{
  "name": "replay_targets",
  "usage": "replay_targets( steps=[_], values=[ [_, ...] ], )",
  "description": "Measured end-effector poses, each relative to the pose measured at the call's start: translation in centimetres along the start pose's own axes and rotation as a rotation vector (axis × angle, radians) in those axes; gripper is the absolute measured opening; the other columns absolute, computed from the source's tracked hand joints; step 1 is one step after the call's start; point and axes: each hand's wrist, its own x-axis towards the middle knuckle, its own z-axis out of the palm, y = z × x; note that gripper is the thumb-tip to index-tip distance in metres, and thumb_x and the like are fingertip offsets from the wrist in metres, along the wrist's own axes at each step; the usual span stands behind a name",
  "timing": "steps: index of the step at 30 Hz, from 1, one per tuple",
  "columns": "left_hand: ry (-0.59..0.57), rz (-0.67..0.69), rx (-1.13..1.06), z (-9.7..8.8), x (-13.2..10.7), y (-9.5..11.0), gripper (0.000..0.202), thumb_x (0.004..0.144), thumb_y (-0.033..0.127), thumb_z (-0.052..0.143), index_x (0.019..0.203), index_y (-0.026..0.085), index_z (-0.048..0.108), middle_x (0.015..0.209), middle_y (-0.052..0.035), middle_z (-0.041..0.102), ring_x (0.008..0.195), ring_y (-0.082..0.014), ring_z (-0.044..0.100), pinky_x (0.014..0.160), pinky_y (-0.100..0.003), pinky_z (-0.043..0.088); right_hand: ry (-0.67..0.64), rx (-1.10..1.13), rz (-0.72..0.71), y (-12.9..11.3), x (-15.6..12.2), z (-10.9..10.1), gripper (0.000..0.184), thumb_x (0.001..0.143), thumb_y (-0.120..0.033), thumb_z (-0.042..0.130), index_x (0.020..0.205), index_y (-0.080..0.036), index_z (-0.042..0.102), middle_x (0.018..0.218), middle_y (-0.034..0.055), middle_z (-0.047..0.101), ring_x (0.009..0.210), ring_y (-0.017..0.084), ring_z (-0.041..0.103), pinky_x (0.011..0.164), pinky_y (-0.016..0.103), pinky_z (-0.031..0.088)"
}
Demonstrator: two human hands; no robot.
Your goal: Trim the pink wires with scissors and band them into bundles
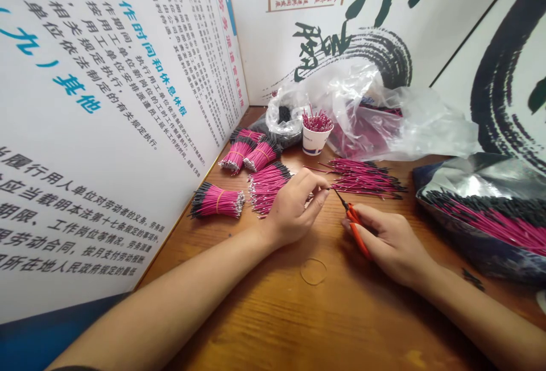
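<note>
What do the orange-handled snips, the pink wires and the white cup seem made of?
The snips look like glossy plastic handles on thin dark metal blades. The pink wires look plastic-insulated, with silvery metal tips showing. The cup seems matte paper or card.

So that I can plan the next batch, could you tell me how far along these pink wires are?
Done: several pink wire bundles with black ends sit rubber-banded at left. In hand: the right hand holds orange-handled snips close to the left hand. Left: a loose pile of wires and a foil-backed bag holding many more.
</note>
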Motion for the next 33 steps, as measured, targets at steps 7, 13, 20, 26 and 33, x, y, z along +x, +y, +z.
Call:
replay_targets(
  steps=[7, 13, 20, 26, 33],
  values=[
    [0.010, 0.011, -0.003, -0.06, -0.01, 0.07, 0.008, 0.095, 0.019, 0.047, 0.088, 0.018, 0.051, 0.083, -0.0024, 0.053, 0.079, -0.0142, 0.051, 0.071, -0.028, 0.043, -0.009, -0.020, 0.015, 0.20, -0.13, 0.16, 0.028, 0.094, -0.036, 0.046, 0.071, -0.021, 0.050, 0.058, -0.0022, 0.050, 0.052, 0.013, 0.043, 0.051, 0.026, 0.034],
    [0.027, 0.018, 0.011, -0.12, 0.08, 0.29, 0.008, 0.095, 0.019, 0.048, 0.089, 0.018, 0.051, 0.085, -0.0033, 0.055, 0.082, -0.0154, 0.052, 0.073, -0.030, 0.044, -0.001, -0.033, 0.011, 0.18, -0.14, 0.12, 0.026, 0.092, -0.035, 0.048, 0.070, -0.022, 0.049, 0.057, -0.0024, 0.052, 0.051, 0.013, 0.044, 0.050, 0.026, 0.033],
    [0.023, 0.023, 0.010, -0.07, 0.03, 0.22, 0.005, 0.095, 0.018, 0.050, 0.090, 0.018, 0.052, 0.085, -0.0027, 0.055, 0.081, -0.0141, 0.051, 0.072, -0.028, 0.044, -0.004, -0.038, 0.000, 0.37, -0.19, 0.17, 0.023, 0.092, -0.033, 0.048, 0.072, -0.021, 0.050, 0.058, -0.0022, 0.053, 0.051, 0.013, 0.045, 0.051, 0.026, 0.034],
    [0.026, 0.036, 0.011, -0.03, 0.02, 0.16, 0.004, 0.094, 0.017, 0.050, 0.091, 0.018, 0.052, 0.085, -0.0024, 0.054, 0.081, -0.0135, 0.051, 0.071, -0.027, 0.044, -0.011, -0.052, 0.011, 0.54, -0.17, 0.29, 0.024, 0.093, -0.034, 0.048, 0.072, -0.021, 0.049, 0.059, -0.0020, 0.053, 0.052, 0.013, 0.045, 0.052, 0.026, 0.033],
    [0.022, 0.044, 0.017, -0.01, 0.02, 0.09, 0.006, 0.095, 0.017, 0.049, 0.091, 0.017, 0.052, 0.084, -0.0025, 0.054, 0.080, -0.0138, 0.052, 0.071, -0.027, 0.043, -0.019, -0.033, 0.018, 0.55, -0.26, 0.18, 0.025, 0.094, -0.035, 0.046, 0.073, -0.022, 0.049, 0.059, -0.0024, 0.052, 0.053, 0.013, 0.045, 0.052, 0.026, 0.034]
  ],
)
